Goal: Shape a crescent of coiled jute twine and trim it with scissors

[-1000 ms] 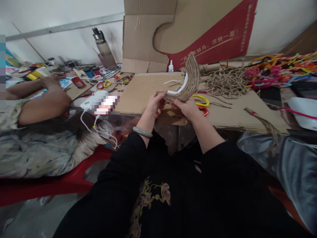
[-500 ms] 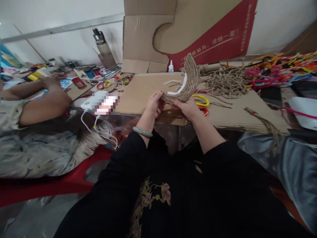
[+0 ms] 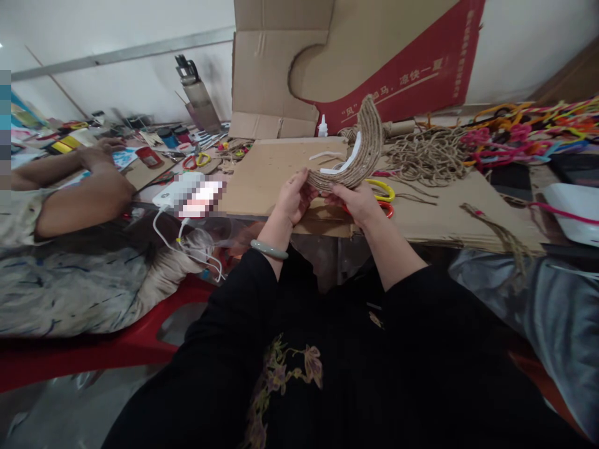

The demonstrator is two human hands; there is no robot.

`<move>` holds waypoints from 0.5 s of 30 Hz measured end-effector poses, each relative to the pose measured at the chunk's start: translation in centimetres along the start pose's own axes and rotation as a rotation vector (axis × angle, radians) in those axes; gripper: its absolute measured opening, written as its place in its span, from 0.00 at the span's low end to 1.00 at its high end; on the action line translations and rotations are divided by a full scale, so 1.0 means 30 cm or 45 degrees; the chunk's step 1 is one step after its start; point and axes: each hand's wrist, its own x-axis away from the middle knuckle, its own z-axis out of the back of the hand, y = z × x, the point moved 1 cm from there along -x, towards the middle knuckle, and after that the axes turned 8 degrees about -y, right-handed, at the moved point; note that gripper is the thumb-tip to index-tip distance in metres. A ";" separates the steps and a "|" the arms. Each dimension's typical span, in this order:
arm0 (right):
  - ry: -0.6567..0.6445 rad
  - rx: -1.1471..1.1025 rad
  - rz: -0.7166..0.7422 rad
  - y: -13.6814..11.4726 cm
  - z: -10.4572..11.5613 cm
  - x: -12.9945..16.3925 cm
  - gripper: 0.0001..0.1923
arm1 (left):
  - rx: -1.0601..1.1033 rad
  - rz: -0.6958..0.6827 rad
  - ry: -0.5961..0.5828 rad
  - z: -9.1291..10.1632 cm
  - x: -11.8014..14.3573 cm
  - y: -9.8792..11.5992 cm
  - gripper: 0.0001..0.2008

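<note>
A crescent-shaped piece covered in rows of brown twine (image 3: 367, 153) is raised above the cardboard sheet (image 3: 271, 168), a white strip (image 3: 350, 157) along its inner curve. My left hand (image 3: 296, 196) pinches its left end. Closed round its lower edge is my right hand (image 3: 356, 198), thumb on the near face. The crescent's far tip points up and away. Scissors with yellow and red handles (image 3: 384, 190) lie beside my right hand, partly hidden by it. Another white strip (image 3: 327, 154) rests on the cardboard behind the piece.
Loose twine (image 3: 428, 156) is heaped at the right, near colourful cords (image 3: 524, 134). A small white glue bottle (image 3: 322, 128) stands before an upright cardboard box (image 3: 281, 75). At the left are a water bottle (image 3: 200, 100), a white power bank (image 3: 175, 190) and another person's arm (image 3: 84, 199).
The twine crescent has tilted slightly, its upper tip shifting to the right and a little up. Both my hands keep their hold in nearly the same place.
</note>
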 end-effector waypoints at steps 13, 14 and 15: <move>0.287 0.001 0.093 0.024 0.021 -0.016 0.20 | -0.021 -0.033 0.077 -0.005 -0.007 -0.004 0.13; 0.266 0.004 0.090 0.026 0.021 -0.016 0.21 | -0.050 -0.014 0.043 -0.008 -0.003 -0.004 0.11; 0.247 0.006 0.086 0.027 0.021 -0.017 0.21 | -0.071 -0.002 0.019 -0.011 0.001 -0.004 0.10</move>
